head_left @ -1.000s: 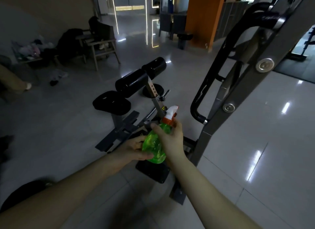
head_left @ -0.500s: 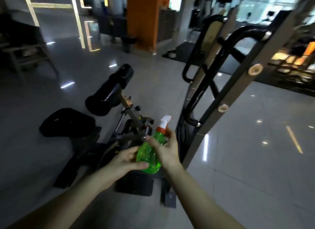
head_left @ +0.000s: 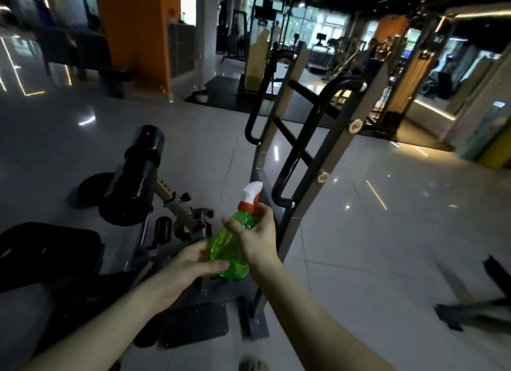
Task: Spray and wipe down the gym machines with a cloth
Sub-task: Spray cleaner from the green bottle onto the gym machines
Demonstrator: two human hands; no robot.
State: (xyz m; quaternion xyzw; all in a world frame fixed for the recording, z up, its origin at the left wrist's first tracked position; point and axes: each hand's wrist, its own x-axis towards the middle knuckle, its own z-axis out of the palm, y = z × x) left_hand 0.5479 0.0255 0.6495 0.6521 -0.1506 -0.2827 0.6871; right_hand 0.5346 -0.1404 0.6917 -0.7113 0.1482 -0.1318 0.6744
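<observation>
A green spray bottle (head_left: 229,249) with an orange collar and white trigger head is held upright at the centre of the view. My right hand (head_left: 255,236) grips its neck and upper body from the right. My left hand (head_left: 188,262) cups the bottle's lower body from the left, thumb across the front. Behind the bottle stands a gym machine with a grey slanted frame (head_left: 329,155) and black curved handles (head_left: 301,149). To the left are its black roller pad (head_left: 138,174) and a black seat pad (head_left: 47,251). No cloth is visible.
The floor is glossy light tile (head_left: 387,246). An orange pillar (head_left: 135,33) stands at the back left, and more gym machines (head_left: 345,52) fill the background. A dark metal base (head_left: 475,312) lies on the floor at the right edge. The machine's black footplate (head_left: 193,323) sits below my hands.
The view has swung right and upward, showing more of the gym hall. Both hands have kept the bottle in the same hold, and the machine's pads have shifted to the left.
</observation>
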